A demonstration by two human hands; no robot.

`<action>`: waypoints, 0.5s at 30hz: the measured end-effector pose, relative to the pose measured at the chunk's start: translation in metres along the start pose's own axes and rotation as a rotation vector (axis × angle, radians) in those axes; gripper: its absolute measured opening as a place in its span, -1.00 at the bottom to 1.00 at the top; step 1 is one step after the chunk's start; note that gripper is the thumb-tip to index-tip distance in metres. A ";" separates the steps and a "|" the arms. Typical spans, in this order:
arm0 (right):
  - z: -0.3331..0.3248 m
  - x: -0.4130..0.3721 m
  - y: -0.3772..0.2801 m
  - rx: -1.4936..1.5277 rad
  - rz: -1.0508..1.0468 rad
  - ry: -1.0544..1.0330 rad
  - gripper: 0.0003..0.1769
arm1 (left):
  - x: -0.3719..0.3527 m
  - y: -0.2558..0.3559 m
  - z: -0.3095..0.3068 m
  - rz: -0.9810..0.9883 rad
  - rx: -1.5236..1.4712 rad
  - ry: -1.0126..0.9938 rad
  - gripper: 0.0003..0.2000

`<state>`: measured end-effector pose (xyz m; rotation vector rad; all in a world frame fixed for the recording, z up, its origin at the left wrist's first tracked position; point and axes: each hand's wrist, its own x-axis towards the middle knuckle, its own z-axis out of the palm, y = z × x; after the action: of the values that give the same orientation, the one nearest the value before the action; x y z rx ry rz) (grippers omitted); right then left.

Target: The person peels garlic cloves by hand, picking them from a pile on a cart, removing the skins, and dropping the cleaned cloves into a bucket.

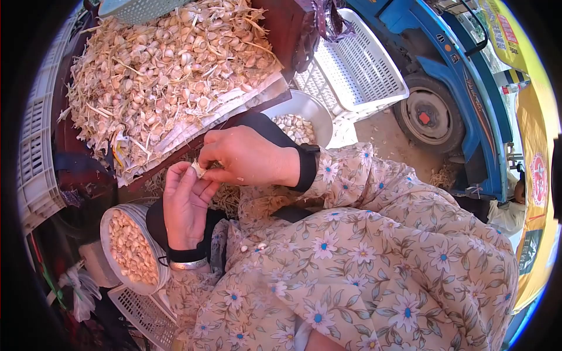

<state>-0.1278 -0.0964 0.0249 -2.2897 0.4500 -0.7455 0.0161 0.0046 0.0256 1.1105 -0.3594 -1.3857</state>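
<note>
Between the fingertips of both hands is a small pale garlic clove (pixel 199 169). My left hand (pixel 186 202) is closed on it from the left, palm partly turned up. My right hand (pixel 243 157) pinches it from the right, with the back of the hand up. Just beyond the hands lies a large heap of garlic cloves and dry skins (pixel 170 70) on a table. A white bucket (pixel 105 234) of cloves stands left of my left wrist. Behind my right hand is a metal bowl (pixel 322 117) holding more cloves.
White plastic crates (pixel 398 82) stand beyond the bowl, and another crate (pixel 38 146) is at the far left. A basket (pixel 137 316) sits below the bucket. A blue vehicle (pixel 436 64) is at the right. Part of a person (pixel 518 205) shows at the right edge.
</note>
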 end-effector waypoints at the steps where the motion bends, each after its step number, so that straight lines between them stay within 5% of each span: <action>1: -0.001 -0.001 -0.001 -0.001 -0.020 -0.029 -0.85 | -0.002 -0.003 0.000 -0.017 -0.001 0.013 -0.80; 8: -0.024 -0.005 -0.007 0.286 0.112 -0.257 -0.83 | -0.007 -0.016 -0.010 -0.214 -0.155 -0.197 -0.76; 13: -0.018 -0.006 -0.017 0.384 0.287 -0.318 -0.83 | -0.020 -0.027 -0.005 -0.208 -0.303 -0.108 -0.86; 15: -0.013 -0.005 -0.017 0.650 0.397 -0.306 -0.89 | -0.027 -0.023 -0.002 -0.174 -0.332 -0.116 -0.92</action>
<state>-0.1376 -0.0880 0.0427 -1.5967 0.4218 -0.2721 -0.0024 0.0336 0.0169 0.8044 -0.1093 -1.6008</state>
